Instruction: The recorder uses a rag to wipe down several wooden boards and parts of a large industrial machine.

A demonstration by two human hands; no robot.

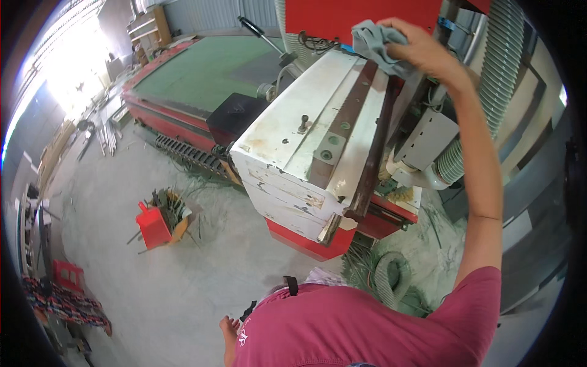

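My right hand [419,46] is closed on a grey-blue cloth [378,48], at the far end of a white machine beam [275,131] with chipped paint. The cloth is bunched up and lies near the top of the beam, beside a red panel [361,24]. Along the beam runs a brown metal rail [351,113] with bolt holes, and a loose-looking bolt [303,124] stands upright on the white surface. Low by my side hangs my left hand [230,325], holding nothing visible, its fingers loosely apart.
A red machine bed with a green top [189,73] stretches away at the left, with a black cable chain [189,156] along its side. A red dustpan [153,225] sits on the floor. Ribbed hoses [504,67] hang at the right; another hose [391,278] coils near my feet.
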